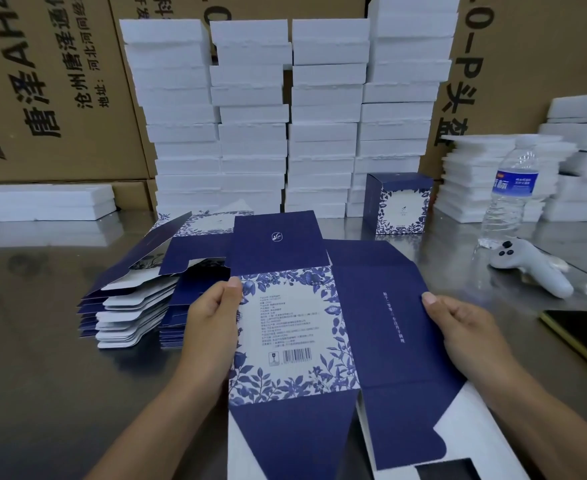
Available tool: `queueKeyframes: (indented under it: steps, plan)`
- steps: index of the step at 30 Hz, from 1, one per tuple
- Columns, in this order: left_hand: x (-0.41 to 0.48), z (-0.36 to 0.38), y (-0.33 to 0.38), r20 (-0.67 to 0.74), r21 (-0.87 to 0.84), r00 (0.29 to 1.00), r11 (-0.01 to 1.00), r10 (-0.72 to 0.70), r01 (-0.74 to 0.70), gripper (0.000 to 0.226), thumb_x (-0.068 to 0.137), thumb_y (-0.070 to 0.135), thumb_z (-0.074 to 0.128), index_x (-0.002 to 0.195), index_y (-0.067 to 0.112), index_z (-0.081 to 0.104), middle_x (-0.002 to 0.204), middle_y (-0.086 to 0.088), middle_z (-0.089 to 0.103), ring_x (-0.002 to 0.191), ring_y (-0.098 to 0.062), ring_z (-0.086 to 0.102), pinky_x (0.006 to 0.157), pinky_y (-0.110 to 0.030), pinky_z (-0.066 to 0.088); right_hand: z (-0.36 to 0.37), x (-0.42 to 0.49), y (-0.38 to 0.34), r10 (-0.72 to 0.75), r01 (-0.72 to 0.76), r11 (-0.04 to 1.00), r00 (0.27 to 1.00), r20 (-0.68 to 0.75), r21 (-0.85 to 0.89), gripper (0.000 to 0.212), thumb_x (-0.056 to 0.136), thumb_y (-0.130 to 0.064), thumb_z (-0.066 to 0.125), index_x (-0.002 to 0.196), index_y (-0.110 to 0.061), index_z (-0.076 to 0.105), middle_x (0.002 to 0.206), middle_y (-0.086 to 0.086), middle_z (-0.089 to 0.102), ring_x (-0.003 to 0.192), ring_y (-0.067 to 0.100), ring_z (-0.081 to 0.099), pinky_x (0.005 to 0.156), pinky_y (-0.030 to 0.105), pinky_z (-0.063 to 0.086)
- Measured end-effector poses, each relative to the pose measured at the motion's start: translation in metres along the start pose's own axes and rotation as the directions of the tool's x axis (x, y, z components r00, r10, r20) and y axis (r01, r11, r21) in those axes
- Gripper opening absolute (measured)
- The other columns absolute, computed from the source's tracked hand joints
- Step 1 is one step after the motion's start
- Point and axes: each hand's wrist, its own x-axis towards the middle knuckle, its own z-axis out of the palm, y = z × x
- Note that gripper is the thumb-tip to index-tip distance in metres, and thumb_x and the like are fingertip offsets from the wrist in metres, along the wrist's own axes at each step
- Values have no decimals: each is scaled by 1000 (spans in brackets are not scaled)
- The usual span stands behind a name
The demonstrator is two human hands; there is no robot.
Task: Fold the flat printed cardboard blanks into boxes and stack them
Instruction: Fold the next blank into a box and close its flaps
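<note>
2 hands hold 1 flat blank (295,323) over the worktop (43,375): left hand (212,313) grip clamped on its 9 o'clock edge, right hand (465,327) grip clamped on the 3 o'clock edge. Best press both edges inward along the creases, squaring the tube. Spare blanks (129,299) at 9 o'clock, folded box (399,202) at 1 o'clock.

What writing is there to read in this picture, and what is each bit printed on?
"唐泽AH4", "沧州唐泽通", "地址:": left brown carton, printed sideways.
"-P头盔": right brown carton, also sideways.
Cardboard blank: barcode, block of small print and a white vertical line, all too small to read.
Water bottle: blue label, too blurred to read.
</note>
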Motion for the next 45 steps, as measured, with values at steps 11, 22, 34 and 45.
queueKeyframes:
  steps: [11,22,34,45]
  plan:
    - [0,3,-5,77,49,994,996,-72,69,53,98,44,39,94,-5,59,84,-19,64,75,-23,56,70,-33,40,-1,6,8,-20,18,999,996,-83,-28,36,96,-24,49,75,-1,68,59,-3,66,51,9,56,45,12,42]
    - [-1,-1,-1,-6,156,988,977,151,-148,43,100,33,37,93,0,65,89,-13,70,78,-22,61,68,-28,44,5,1,2,52,-42,989,997,-65,140,35,94,-34,53,76,-10,71,85,10,73,75,21,65,78,36,50]
    - [-3,2,1,43,18,997,997,68,-69,44,97,45,38,76,26,71,84,10,74,82,-11,70,75,-29,51,2,1,3,-107,119,988,987,-118,101,37,95,-27,52,67,-6,65,61,-3,64,54,7,53,48,11,41]
    - [-8,2,6,107,33,989,994,103,-107,33,97,40,39,93,29,70,94,15,73,88,-4,68,82,-30,49,2,2,3,-94,113,985,985,-146,128,32,95,-28,51,78,-7,68,69,-5,70,63,7,59,60,15,47]
